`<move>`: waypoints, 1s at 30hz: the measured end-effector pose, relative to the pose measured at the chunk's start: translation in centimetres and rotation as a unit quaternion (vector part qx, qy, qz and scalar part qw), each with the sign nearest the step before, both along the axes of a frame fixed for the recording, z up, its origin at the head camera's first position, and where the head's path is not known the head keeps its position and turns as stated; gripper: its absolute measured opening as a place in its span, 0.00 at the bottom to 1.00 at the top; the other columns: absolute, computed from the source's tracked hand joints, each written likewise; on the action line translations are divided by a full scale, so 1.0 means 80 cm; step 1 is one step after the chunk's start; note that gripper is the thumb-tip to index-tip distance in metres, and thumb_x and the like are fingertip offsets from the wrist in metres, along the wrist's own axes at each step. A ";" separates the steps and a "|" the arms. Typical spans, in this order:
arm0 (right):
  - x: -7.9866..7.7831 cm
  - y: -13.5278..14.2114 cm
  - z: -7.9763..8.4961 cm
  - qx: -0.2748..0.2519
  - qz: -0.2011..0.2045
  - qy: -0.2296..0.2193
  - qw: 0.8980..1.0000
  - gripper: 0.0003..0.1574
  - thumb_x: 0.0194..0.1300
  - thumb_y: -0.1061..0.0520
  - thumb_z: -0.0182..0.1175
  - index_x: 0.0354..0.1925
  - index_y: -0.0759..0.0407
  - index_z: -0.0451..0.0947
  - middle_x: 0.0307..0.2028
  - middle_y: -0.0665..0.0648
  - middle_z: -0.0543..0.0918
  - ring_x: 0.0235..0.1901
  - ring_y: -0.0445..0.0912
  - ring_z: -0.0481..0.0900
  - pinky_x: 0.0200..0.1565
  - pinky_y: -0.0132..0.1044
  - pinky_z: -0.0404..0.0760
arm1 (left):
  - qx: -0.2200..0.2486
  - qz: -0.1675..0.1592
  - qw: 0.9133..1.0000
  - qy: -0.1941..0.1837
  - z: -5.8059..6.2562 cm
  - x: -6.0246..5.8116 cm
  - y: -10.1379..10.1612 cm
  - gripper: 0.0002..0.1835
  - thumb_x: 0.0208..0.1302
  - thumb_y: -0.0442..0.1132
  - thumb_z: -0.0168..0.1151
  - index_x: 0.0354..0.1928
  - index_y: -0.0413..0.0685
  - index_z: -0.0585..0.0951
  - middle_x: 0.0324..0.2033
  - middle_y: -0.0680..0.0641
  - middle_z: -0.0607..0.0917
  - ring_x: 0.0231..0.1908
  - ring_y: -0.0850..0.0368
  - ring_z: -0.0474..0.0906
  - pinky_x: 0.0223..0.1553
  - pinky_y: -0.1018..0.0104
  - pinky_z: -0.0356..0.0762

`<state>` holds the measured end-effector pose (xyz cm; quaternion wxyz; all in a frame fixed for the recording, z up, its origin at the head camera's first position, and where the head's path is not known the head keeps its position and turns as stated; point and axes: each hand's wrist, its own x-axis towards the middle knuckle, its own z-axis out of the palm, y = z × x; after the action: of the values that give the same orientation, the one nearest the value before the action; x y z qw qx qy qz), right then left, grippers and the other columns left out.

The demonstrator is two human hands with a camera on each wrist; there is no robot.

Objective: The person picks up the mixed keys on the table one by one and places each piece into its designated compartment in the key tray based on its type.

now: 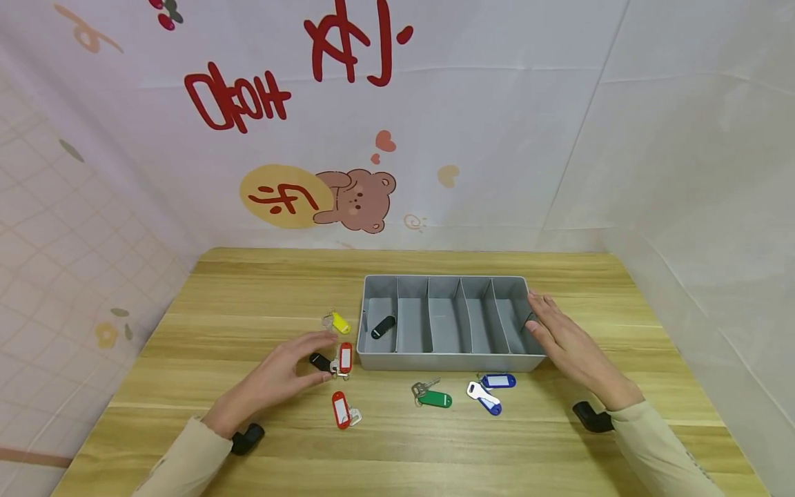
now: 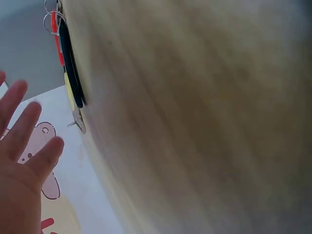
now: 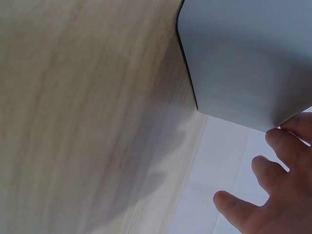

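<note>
My left hand [image 1: 282,369] hovers over the table, thumb and fingers spread apart around a black key tag [image 1: 320,363] and a red key tag [image 1: 345,357] with keys. Its fingers look straight and free in the left wrist view, with the black tag [image 2: 72,68] beyond them. At the right end of the grey divided box [image 1: 447,362], my right hand [image 1: 568,345] rests fingertips on the rim, fingers fairly straight. The right wrist view shows the box's outer wall [image 3: 239,63] and several fingers apart from it. Another black tag [image 1: 383,327] lies in the leftmost compartment.
A yellow tag [image 1: 341,322] lies left of the box. In front are a second red tag [image 1: 341,410], a green tag [image 1: 435,399] with keys, and two blue tags [image 1: 499,381] with a key. Behind the wooden table [image 1: 279,276] hangs a printed white cloth [image 1: 497,138].
</note>
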<state>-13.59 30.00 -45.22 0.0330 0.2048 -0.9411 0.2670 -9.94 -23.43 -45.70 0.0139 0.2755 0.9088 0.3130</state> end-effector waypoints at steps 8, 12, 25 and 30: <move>0.001 0.000 0.000 -0.001 0.001 -0.011 1.000 0.38 0.84 0.48 0.47 0.81 0.64 0.52 0.80 0.65 0.55 0.80 0.63 0.47 0.75 0.61 0.50 | -0.007 -0.027 0.999 -0.042 -0.002 -0.004 -0.003 0.27 0.65 0.41 0.74 0.66 0.48 0.80 0.60 0.50 0.84 0.63 0.47 0.78 0.63 0.44 0.74; 0.001 -0.001 0.001 -0.003 0.001 -0.018 1.000 0.39 0.84 0.47 0.47 0.81 0.65 0.53 0.80 0.65 0.55 0.80 0.63 0.46 0.73 0.67 0.51 | -0.027 -0.039 0.997 -0.057 -0.003 -0.007 -0.005 0.25 0.67 0.41 0.73 0.64 0.47 0.82 0.59 0.49 0.85 0.62 0.46 0.79 0.63 0.43 0.74; 0.000 -0.001 0.002 -0.007 0.001 -0.015 1.000 0.38 0.84 0.48 0.47 0.81 0.64 0.53 0.80 0.64 0.55 0.80 0.63 0.46 0.74 0.65 0.51 | -0.056 -0.063 0.996 -0.032 -0.004 -0.010 -0.025 0.20 0.66 0.40 0.73 0.59 0.46 0.84 0.55 0.49 0.87 0.57 0.46 0.82 0.59 0.44 0.77; 0.000 0.000 0.001 -0.005 0.001 -0.012 1.000 0.38 0.84 0.48 0.47 0.81 0.63 0.52 0.80 0.64 0.55 0.79 0.63 0.46 0.74 0.64 0.50 | -0.052 -0.073 0.996 -0.020 -0.002 -0.009 -0.020 0.19 0.64 0.37 0.74 0.57 0.46 0.85 0.55 0.49 0.86 0.57 0.47 0.82 0.59 0.45 0.78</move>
<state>-13.58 30.03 -45.12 0.0224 0.2023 -0.9398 0.2745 -10.69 -25.06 -45.86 0.0693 0.3339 0.9008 0.2690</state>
